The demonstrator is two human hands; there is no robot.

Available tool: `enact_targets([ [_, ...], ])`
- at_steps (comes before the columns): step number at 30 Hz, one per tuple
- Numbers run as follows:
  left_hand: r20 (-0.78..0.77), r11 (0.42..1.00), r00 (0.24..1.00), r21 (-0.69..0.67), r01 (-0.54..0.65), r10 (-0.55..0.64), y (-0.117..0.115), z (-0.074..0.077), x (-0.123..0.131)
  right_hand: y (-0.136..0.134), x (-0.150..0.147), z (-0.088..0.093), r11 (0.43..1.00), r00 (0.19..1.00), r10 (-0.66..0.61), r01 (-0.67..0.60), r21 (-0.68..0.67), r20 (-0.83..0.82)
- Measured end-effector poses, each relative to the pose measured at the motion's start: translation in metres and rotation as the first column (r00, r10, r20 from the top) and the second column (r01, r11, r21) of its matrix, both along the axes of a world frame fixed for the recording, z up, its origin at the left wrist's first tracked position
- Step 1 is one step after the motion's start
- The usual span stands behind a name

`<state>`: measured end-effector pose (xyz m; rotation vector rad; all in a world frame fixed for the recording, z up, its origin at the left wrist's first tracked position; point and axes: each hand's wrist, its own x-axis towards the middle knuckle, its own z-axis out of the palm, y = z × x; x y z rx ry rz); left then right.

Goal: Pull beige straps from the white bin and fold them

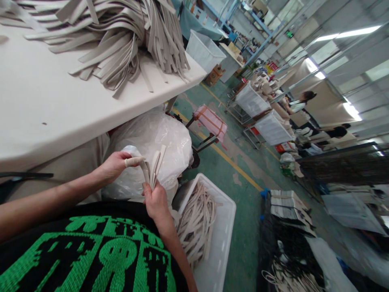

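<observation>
My right hand [156, 199] is closed around a small bunch of beige fabric strips [155, 165], whose ends stick up above the fist. My left hand [117, 165] has a beige wrap on one finger and pinches a strip that bends over from the bunch. Its fingertips are partly hidden. Both hands are in front of my body, over a large clear plastic bag [170, 140]. On the white table [27, 109] lies a big pile of similar strips [121, 44], some hanging near the edge.
Beside my right forearm stands a white plastic bin [223, 239] with loose strips inside. A stool with a pink cover [211, 120] is beyond the table corner. Farther off are white bins on carts [253, 101] and a person [298, 105]. Stacked bundles [288, 207] lie right.
</observation>
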<state>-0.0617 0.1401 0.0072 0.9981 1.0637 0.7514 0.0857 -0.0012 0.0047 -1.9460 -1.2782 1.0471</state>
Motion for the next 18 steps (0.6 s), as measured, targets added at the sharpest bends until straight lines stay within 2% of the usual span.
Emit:
enact_targets([
  [3,-0.036,0.996,0.996,-0.029,0.083,-0.084,-0.012,-0.002,0.003,0.002,-0.002,0.002,1.0,0.997,-0.008,0.008,-0.002,-0.077],
  [6,-0.017,0.994,0.995,-0.039,0.101,-0.102,-0.016,-0.001,0.007,0.005,0.0,0.004,1.0,0.974,-0.002,0.005,0.012,-0.226],
  [11,0.083,0.998,0.997,-0.056,0.01,-0.005,0.01,0.008,0.007,-0.01,0.016,0.007,1.0,0.893,0.0,-0.001,-0.001,-0.45],
  [13,0.107,0.995,0.994,-0.102,-0.024,0.035,0.016,0.01,0.007,-0.02,0.022,0.008,0.999,0.891,-0.035,0.029,-0.019,-0.453],
  [15,0.104,0.989,0.994,-0.151,-0.007,0.023,0.01,0.009,0.011,-0.024,0.024,0.007,0.995,0.902,-0.102,0.098,-0.033,-0.418],
  [18,0.081,0.975,0.99,-0.178,0.132,-0.119,-0.014,0.007,0.023,-0.015,0.017,0.008,0.983,0.903,-0.178,0.184,-0.021,-0.392],
])
